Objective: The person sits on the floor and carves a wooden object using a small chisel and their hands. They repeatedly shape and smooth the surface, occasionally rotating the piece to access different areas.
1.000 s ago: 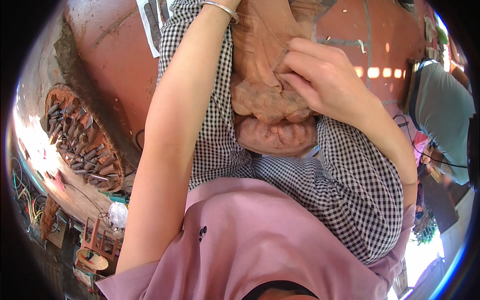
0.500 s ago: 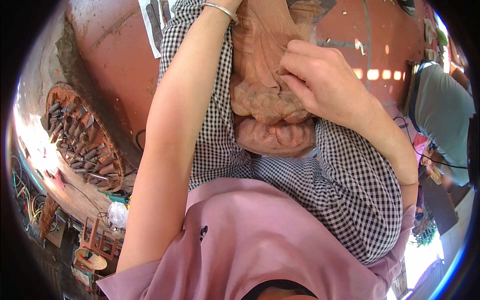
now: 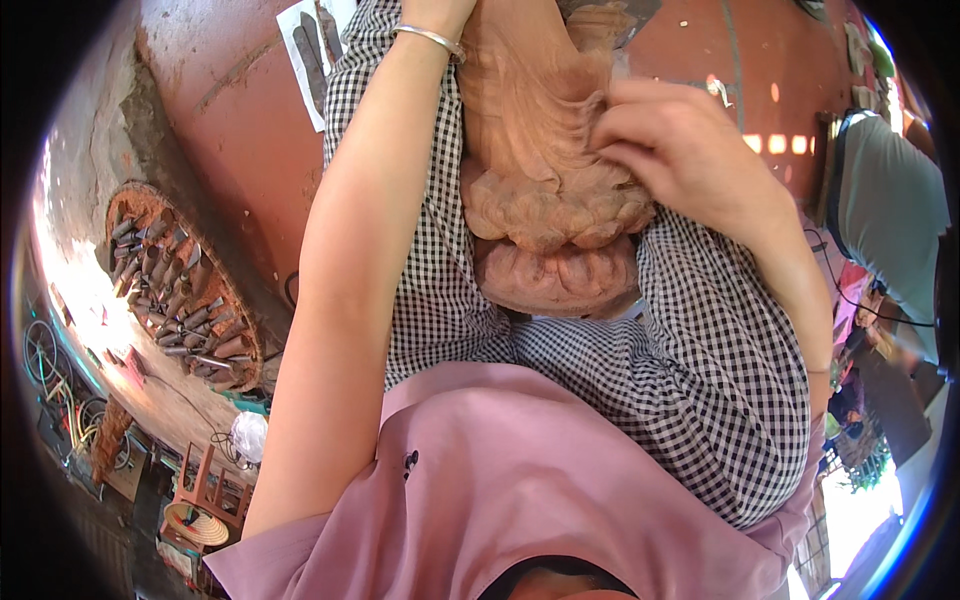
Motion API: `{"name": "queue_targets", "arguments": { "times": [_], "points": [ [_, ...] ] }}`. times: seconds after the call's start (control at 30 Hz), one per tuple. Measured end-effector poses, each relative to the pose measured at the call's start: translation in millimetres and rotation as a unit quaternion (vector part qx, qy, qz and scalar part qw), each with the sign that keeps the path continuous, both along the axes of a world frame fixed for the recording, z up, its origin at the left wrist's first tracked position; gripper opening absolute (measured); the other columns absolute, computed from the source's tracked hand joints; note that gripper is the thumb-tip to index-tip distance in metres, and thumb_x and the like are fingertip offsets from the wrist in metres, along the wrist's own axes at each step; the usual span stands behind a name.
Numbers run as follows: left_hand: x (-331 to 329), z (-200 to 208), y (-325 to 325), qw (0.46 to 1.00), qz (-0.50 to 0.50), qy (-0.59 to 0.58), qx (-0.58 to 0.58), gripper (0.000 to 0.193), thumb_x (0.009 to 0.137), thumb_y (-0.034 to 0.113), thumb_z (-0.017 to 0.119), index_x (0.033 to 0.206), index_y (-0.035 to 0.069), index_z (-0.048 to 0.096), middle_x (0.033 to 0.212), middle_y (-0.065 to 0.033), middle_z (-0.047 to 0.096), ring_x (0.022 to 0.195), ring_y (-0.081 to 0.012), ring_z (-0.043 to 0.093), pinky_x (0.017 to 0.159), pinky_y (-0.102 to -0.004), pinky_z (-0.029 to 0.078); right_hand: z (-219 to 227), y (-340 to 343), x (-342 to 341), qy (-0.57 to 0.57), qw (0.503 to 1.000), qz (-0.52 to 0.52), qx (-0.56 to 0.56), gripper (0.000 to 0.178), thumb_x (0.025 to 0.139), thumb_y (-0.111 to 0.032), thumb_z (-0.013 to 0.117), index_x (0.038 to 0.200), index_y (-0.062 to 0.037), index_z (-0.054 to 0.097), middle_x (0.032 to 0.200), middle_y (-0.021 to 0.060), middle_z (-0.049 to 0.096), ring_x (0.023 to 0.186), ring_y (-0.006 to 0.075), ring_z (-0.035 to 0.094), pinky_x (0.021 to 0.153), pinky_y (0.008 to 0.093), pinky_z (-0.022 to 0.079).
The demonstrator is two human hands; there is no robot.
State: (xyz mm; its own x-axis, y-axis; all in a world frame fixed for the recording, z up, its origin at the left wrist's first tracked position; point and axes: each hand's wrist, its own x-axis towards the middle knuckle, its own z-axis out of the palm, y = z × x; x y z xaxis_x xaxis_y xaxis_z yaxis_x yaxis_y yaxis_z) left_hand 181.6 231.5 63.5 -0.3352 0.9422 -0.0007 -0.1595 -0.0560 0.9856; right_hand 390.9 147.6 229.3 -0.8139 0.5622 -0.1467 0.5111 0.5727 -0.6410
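A carved brown wooden statue (image 3: 530, 110) with flowing drapery folds lies between my checkered-trousered legs. Its base, carved like lotus petals (image 3: 555, 275), points toward my body. My right hand (image 3: 685, 150) is at the statue's right side, fingers bent and pinched together against the folds near the lower hem. Whatever those fingers hold, if anything, is hidden. My left hand (image 3: 440, 14), below a silver bangle, reaches to the statue's upper left side. The top edge of the picture cuts off its fingers.
On the left, a round basket (image 3: 262, 335) holds many carving tools over wood dust. White paper (image 3: 300, 55) with dark blades lies on the red tile floor (image 3: 215, 110). At right, a person in grey clothing (image 3: 885, 190) sits close by. A small wooden stool (image 3: 205, 490) stands lower left.
My right hand has shifted a little to the right along the carved folds, its fingers still bent. My left arm keeps nearly the same pose, and the whole view has shifted slightly.
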Motion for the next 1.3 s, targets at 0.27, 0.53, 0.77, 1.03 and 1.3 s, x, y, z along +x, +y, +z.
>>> {"name": "queue_targets", "arguments": {
  "times": [0.27,0.53,0.77,1.03,1.3],
  "points": [
    [-7.7,6.1,-2.9,0.999,-0.023,-0.027,-0.017,0.048,0.099,0.029,0.064,0.131,-0.006,0.056,0.116,-0.0105,0.065,0.104,-0.0140,0.059,0.089,-0.0262,0.048,-6.2,-5.3,35.6,0.086,0.963,-0.246,-0.061,0.015,0.089,-0.002,0.068,0.103,0.0036,0.067,0.093,0.0049,0.063,0.087,0.0110,0.060,0.079,0.0241,0.047],
    [-4.6,74.4,-28.0,0.985,0.021,0.168,0.027,0.048,0.098,0.022,0.065,0.138,-0.001,0.051,0.124,-0.0146,0.062,0.111,-0.0185,0.060,0.093,-0.0274,0.048,-2.6,-13.6,25.5,0.162,0.954,-0.243,0.069,0.011,0.080,-0.005,0.073,0.090,-0.0052,0.068,0.090,0.0042,0.066,0.082,0.0193,0.063,0.068,0.0303,0.050],
    [7.9,150.4,-94.1,0.936,-0.326,0.098,-0.085,0.035,0.086,0.026,0.079,0.103,-0.003,0.070,0.088,-0.0052,0.073,0.078,-0.0074,0.065,0.070,-0.0222,0.053,-7.6,-1.4,10.4,0.275,0.935,-0.085,0.205,0.015,0.071,-0.009,0.075,0.080,-0.0069,0.063,0.088,0.0058,0.062,0.084,0.0261,0.062,0.070,0.0370,0.052],
    [-12.9,117.7,-136.3,0.933,-0.256,0.249,-0.038,0.015,0.085,0.006,0.074,0.092,-0.004,0.065,0.077,-0.0082,0.064,0.068,-0.0101,0.056,0.063,-0.0260,0.047,-28.1,4.2,36.7,0.280,0.916,-0.286,-0.026,0.023,0.088,-0.015,0.073,0.108,-0.0046,0.072,0.106,0.0068,0.069,0.098,0.0163,0.065,0.079,0.0292,0.054],
    [21.5,131.5,-155.8,0.912,-0.210,0.353,-0.013,0.017,0.081,0.005,0.077,0.089,-0.003,0.065,0.070,-0.0070,0.053,0.060,-0.0152,0.048,0.057,-0.0275,0.042,-80.2,-12.1,47.7,0.176,0.916,-0.307,-0.187,0.027,0.092,-0.024,0.069,0.108,-0.0027,0.071,0.105,0.0085,0.071,0.098,0.0198,0.065,0.086,0.0346,0.053]
  ]
}}
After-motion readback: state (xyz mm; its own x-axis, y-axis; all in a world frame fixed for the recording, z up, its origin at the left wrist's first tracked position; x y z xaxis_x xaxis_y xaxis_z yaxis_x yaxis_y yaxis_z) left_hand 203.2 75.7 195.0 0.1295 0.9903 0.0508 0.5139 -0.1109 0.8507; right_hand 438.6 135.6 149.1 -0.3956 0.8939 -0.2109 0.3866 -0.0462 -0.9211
